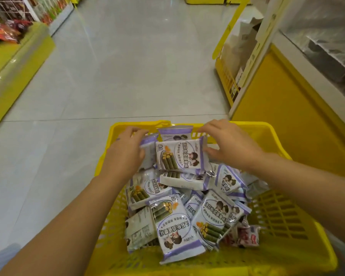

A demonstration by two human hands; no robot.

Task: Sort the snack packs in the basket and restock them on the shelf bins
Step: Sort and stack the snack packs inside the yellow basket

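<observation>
A yellow plastic basket (pixel 283 216) in front of me is full of white-and-purple snack packs (pixel 175 226) printed with green rolls. One red-and-white pack (pixel 245 236) lies at the lower right of the pile. At the far end of the basket a small stack of purple packs (pixel 179 156) stands up between my hands. My left hand (pixel 126 150) grips the stack's left side with curled fingers. My right hand (pixel 225 144) holds its right side, thumb against the front pack's edge.
Pale tiled floor (pixel 118 76) runs ahead down the aisle. A yellow-fronted shelf unit (pixel 283 108) with clear bins (pixel 327 36) stands on the right. On the left a low yellow shelf (pixel 14 72) carries red snack bags (pixel 2 32).
</observation>
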